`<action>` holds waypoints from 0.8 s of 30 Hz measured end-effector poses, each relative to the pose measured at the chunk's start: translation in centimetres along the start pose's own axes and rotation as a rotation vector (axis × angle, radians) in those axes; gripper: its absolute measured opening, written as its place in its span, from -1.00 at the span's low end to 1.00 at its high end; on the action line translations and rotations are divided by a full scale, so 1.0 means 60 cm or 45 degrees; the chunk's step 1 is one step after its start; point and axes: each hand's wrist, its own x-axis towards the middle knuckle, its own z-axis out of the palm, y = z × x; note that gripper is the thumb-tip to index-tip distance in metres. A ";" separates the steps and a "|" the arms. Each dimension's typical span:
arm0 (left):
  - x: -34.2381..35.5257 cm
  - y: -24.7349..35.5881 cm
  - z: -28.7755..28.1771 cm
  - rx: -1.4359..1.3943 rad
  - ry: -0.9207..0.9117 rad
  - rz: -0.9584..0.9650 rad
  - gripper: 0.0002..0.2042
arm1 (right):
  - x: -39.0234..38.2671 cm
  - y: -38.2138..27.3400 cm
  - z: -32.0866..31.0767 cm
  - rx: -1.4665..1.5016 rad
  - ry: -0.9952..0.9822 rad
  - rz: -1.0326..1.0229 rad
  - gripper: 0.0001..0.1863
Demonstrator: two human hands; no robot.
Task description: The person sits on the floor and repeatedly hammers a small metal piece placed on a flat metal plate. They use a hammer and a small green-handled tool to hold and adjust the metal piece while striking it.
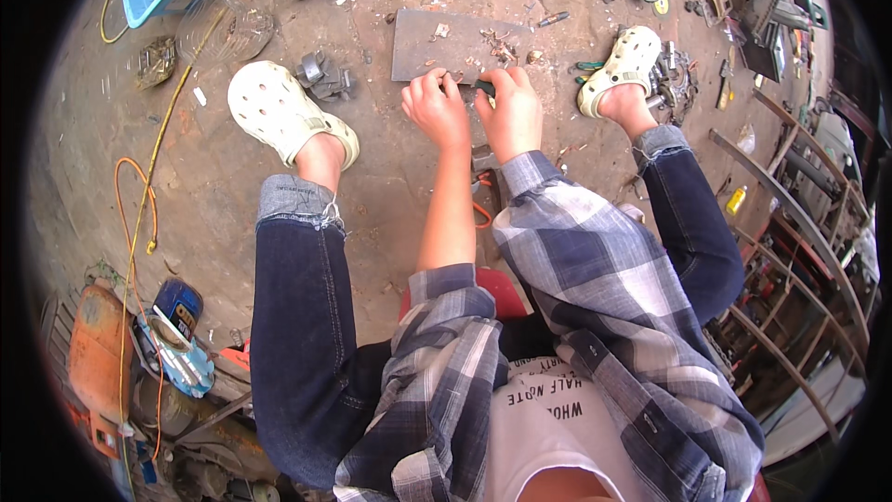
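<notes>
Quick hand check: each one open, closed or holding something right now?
Left hand: curled by the flat grey plate; whether it holds anything cannot be told.
Right hand: closed on a dark object, kind unclear.

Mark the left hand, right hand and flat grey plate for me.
Left hand (438, 114): head view, back of the hand.
Right hand (515, 114): head view, back of the hand.
Flat grey plate (414, 44): head view, bare surface toward its left edge.
</notes>
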 end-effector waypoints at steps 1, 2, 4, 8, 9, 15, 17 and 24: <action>0.000 0.000 0.000 -0.004 0.005 0.014 -0.90 | 0.001 -0.001 -0.001 -0.004 -0.007 -0.007 -0.78; 0.000 -0.001 -0.001 -0.006 0.010 0.028 -0.90 | 0.002 -0.003 -0.002 -0.002 -0.020 0.002 -0.78; 0.002 -0.001 -0.001 -0.015 0.018 0.055 -0.90 | 0.005 -0.005 -0.004 0.002 -0.046 0.022 -0.78; 0.005 -0.006 -0.002 -0.018 0.020 0.082 -0.91 | 0.009 -0.008 0.000 0.005 -0.043 0.009 -0.79; 0.005 -0.007 -0.001 -0.016 0.018 0.084 -0.91 | 0.011 -0.007 0.000 0.004 -0.046 0.009 -0.79; 0.005 -0.005 -0.003 -0.011 0.007 0.089 -0.90 | 0.020 -0.011 -0.002 -0.066 -0.073 0.006 -0.77; 0.004 -0.003 -0.003 -0.035 -0.026 0.045 -0.93 | 0.022 -0.016 -0.003 -0.096 -0.074 0.004 -0.77; 0.001 -0.016 -0.013 -0.138 -0.030 0.028 -0.89 | 0.018 -0.037 0.006 -0.162 -0.139 0.015 -0.75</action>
